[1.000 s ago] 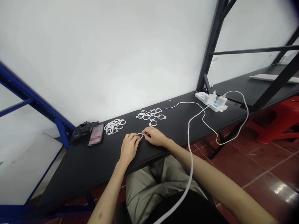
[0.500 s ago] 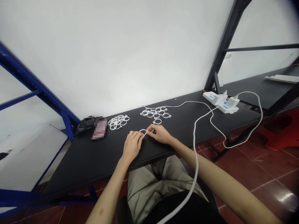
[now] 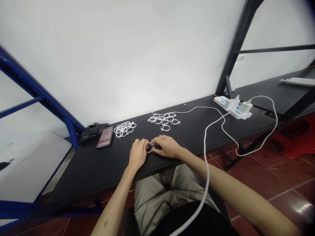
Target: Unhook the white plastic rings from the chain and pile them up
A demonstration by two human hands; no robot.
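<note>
Black table (image 3: 98, 170); near its front edge, fingertips pinch a white ring (image 3: 149, 152), left hand (image 3: 138, 153) at nine o'clock, right hand (image 3: 168, 146) at three; left ring pile (image 3: 124, 129) at ten, right ring pile (image 3: 164, 120) at one; uneven pressure might make it slip.

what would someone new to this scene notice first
Probably the thick white cable, running from the power strip at the right of the table down across the view of the right forearm. Next, the left hand and right hand hold a small white ring near the table's front edge. Beyond them lie two clusters of similar white rings, toward the wall.
</note>
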